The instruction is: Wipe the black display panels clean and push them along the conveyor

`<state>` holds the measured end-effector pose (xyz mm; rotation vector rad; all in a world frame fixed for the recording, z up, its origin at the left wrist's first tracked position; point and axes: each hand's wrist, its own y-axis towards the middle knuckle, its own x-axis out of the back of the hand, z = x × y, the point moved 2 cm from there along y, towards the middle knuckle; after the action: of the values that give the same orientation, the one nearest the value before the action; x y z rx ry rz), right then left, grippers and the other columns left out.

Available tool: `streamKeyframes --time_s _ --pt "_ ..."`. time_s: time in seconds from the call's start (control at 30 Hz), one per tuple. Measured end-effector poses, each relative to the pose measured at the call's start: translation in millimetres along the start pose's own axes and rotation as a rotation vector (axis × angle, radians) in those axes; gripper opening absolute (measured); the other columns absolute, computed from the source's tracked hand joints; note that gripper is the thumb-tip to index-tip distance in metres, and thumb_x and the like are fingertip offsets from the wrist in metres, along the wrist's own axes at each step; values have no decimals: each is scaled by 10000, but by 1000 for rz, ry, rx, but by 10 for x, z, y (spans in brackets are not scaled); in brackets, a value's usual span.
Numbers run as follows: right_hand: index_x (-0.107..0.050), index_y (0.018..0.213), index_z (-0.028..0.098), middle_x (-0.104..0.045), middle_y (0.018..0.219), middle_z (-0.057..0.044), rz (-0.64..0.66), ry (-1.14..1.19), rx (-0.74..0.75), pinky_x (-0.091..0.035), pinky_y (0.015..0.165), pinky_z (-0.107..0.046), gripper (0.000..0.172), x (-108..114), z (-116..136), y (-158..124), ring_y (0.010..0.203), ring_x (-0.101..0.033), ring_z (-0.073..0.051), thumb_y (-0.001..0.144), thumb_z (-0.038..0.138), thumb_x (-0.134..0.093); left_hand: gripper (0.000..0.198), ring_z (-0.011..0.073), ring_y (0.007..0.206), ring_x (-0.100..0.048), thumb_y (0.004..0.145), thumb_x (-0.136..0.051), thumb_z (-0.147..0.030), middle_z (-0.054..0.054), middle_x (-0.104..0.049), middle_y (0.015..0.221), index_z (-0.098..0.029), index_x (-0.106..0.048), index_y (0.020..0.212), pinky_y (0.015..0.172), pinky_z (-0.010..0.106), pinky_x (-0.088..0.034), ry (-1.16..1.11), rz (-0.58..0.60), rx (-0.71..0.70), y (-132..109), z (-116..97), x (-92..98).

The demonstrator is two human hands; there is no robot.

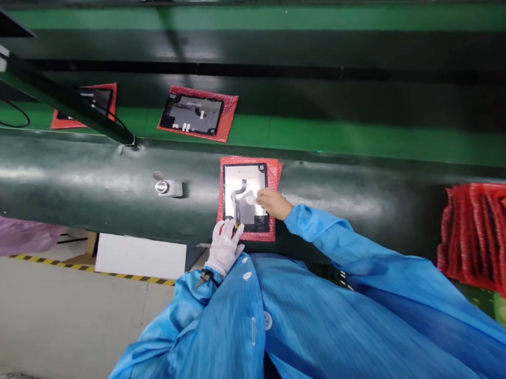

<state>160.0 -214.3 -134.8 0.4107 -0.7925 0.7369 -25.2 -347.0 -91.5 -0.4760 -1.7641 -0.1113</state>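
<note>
A tablet screen panel (pixel 252 175) with a shiny silver back and black border lies on red bubble wrap (pixel 273 171) in front of me. My left hand (pixel 225 248), in a white glove with a strap at the wrist, rests its spread fingers on the panel's near left corner. Bare and pinched, my right hand (pixel 274 203) is over the panel's right side. A small whitish patch shows at its fingertips; whether this is a wipe or glare I cannot tell.
A dispenser bottle (pixel 169 187) with its lid up stands left on the bench. Beyond, more panels (pixel 193 113) (pixel 93 100) lie on red wrap on the green strip. Several red-wrapped panels (pixel 480 234) stand in a row at right. A dark post (pixel 70 103) slants across the left.
</note>
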Motion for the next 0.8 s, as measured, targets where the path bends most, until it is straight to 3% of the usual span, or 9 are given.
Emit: streamKeyframes --time_s 0.17,0.23,0.33,0.4,0.47,0.57,0.63,0.7,0.8 --pt "-693 747 178 -639 840 -81 54 89 -28 -475 800 -346 213 0 89 -48 814 -569 -187 866 146 -519 469 315 1046 -576 920 -464 -396 195 -578 1215 -66 -539 1245 882 430 -450 -18 96 51 343 -262 94" --pt "-692 703 174 -650 800 -78 22 137 -102 -484 796 -352 194 110 27 -60 799 -586 -189 837 153 -553 483 289 925 -606 904 -504 -386 178 -599 1157 -67 -514 1267 784 398 -471 -9 161 37 544 -363 106" --pt "-698 700 175 -677 772 -66 -251 331 -391 -499 779 -362 105 388 -198 -92 780 -611 -195 773 214 -633 628 285 900 -602 787 -663 -455 175 -574 1178 -75 -511 1264 822 411 -461 15 202 -2 799 -426 119" --pt "-697 722 176 -685 717 -43 -451 640 -641 -515 717 -354 113 517 -340 -140 704 -620 -187 704 288 -704 662 290 922 -592 715 -716 -511 173 -575 1155 -74 -563 1189 883 428 -440 34 238 -39 914 -418 127" --pt "-686 733 172 -679 655 -25 -516 1002 -793 -522 641 -334 192 536 -397 -176 614 -614 -171 648 333 -749 729 315 957 -578 641 -746 -569 191 -570 1156 -56 -594 1136 903 444 -429 57 274 -53 987 -390 141" --pt "-660 724 180 -666 605 1 -470 1403 -843 -531 590 -303 171 466 -370 -191 554 -613 -153 636 292 -755 846 366 987 -562 523 -795 -592 226 -548 1207 -32 -607 1130 874 468 -436 89 317 -75 1008 -356 201" --pt "-645 728 190 -658 590 20 -449 1532 -832 -541 582 -285 112 423 -349 -191 544 -619 -144 666 241 -723 706 355 952 -577 546 -800 -493 221 -574 1176 -37 -642 1061 834 453 -448 104 349 -117 949 -352 295" --pt "-636 745 197 -661 598 28 -438 1590 -800 -550 577 -274 71 408 -347 -188 545 -627 -140 700 209 -689 517 327 932 -588 611 -750 -377 203 -594 1155 -57 -666 1007 801 426 -456 104 356 -171 841 -355 462" --pt "-626 767 201 -666 615 28 -433 1609 -745 -554 553 -264 45 422 -352 -177 543 -632 -138 736 193 -657 546 334 1067 -549 699 -655 -337 204 -515 1308 -73 -603 1175 858 418 -445 106 304 -225 676 -316 857"
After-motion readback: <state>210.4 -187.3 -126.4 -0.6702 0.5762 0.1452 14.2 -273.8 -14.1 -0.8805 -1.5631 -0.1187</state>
